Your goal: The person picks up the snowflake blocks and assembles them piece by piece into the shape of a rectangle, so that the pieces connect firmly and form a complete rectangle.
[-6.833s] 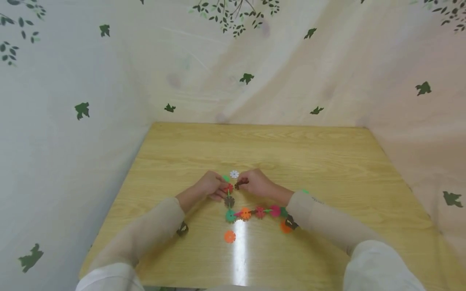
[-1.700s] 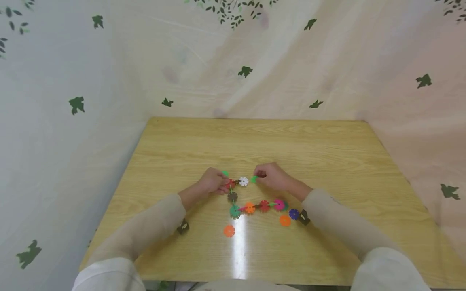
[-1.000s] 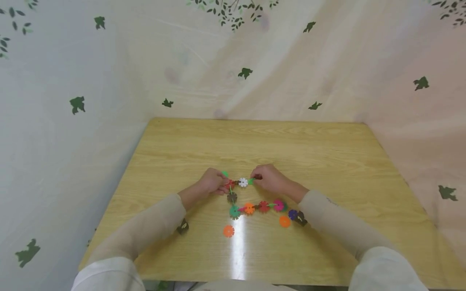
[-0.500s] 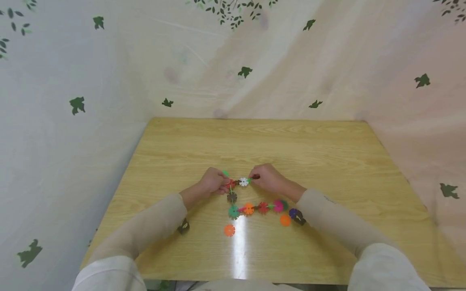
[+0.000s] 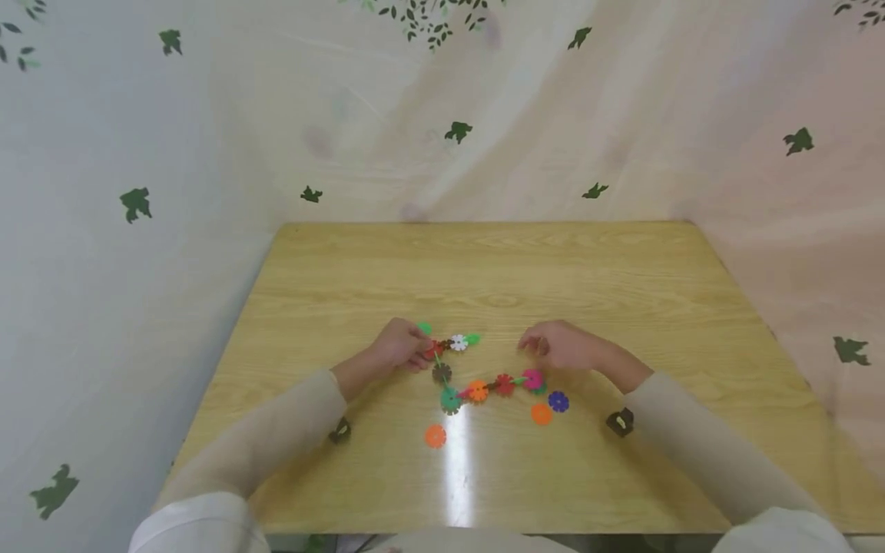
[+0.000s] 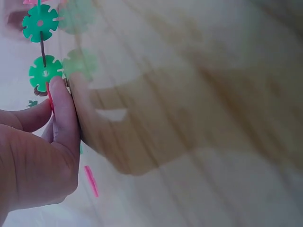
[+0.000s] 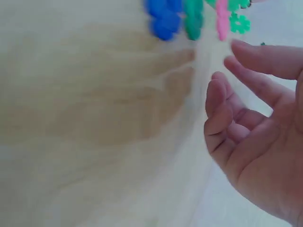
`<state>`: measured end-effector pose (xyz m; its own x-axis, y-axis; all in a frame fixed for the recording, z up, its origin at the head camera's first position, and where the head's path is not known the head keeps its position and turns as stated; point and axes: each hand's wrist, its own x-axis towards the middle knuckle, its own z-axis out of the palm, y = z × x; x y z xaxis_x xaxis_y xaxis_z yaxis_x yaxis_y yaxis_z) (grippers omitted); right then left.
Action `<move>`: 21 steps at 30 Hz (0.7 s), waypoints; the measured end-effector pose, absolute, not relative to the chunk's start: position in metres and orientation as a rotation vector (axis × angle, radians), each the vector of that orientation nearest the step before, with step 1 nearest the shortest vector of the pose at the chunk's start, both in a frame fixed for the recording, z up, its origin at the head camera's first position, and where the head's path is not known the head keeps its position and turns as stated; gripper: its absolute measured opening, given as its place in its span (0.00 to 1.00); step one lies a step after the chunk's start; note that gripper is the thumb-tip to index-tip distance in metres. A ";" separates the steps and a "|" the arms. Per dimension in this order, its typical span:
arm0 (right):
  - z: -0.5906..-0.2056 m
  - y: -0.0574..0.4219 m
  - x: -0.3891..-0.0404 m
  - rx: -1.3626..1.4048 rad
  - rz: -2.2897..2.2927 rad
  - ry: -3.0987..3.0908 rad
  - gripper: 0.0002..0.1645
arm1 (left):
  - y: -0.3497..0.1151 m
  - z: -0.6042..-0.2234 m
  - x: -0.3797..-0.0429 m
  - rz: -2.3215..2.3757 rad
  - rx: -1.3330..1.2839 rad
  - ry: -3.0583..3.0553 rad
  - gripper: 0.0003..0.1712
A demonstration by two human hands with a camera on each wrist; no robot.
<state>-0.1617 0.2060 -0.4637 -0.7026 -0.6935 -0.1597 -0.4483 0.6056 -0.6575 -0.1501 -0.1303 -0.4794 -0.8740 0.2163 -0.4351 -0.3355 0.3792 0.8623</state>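
My left hand pinches a red notched plastic disc between thumb and fingers. In the left wrist view that red disc shows edge-on, slotted near a green disc. From the red disc a short row runs right through a brown piece to a white disc and a green disc. Another branch comes down through a dark disc to a teal disc, then right through orange and red to a pink disc. My right hand holds nothing, fingers loosely bent, right of the green disc.
Loose on the wooden table lie an orange disc in front, a second orange disc and a blue disc. Dark wrist-worn devices sit at both wrists. A patterned cloth surrounds the table's back and sides.
My right hand joined a green disc to the white disc, then let go and moved right. Earlier, the brown piece and white disc were joined to the red disc. The left hand kept its hold.
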 end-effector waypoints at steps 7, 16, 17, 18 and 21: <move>-0.470 0.212 -0.133 -0.824 -0.708 2.461 0.25 | -0.135 -0.476 -0.150 1.466 -0.099 2.170 0.09; -0.470 0.229 -0.153 -0.638 -0.774 2.471 0.11 | -0.128 -0.473 -0.153 1.445 -0.122 2.161 0.09; -0.471 0.230 -0.158 -0.636 -0.818 2.472 0.10 | -0.128 -0.474 -0.153 1.442 -0.118 2.166 0.09; -0.472 0.230 -0.162 -0.619 -0.871 2.468 0.08 | -0.128 -0.474 -0.153 1.440 -0.113 2.170 0.09; -0.479 0.220 -0.171 -0.579 -1.056 2.425 0.07 | -0.128 -0.476 -0.153 1.437 -0.106 2.170 0.09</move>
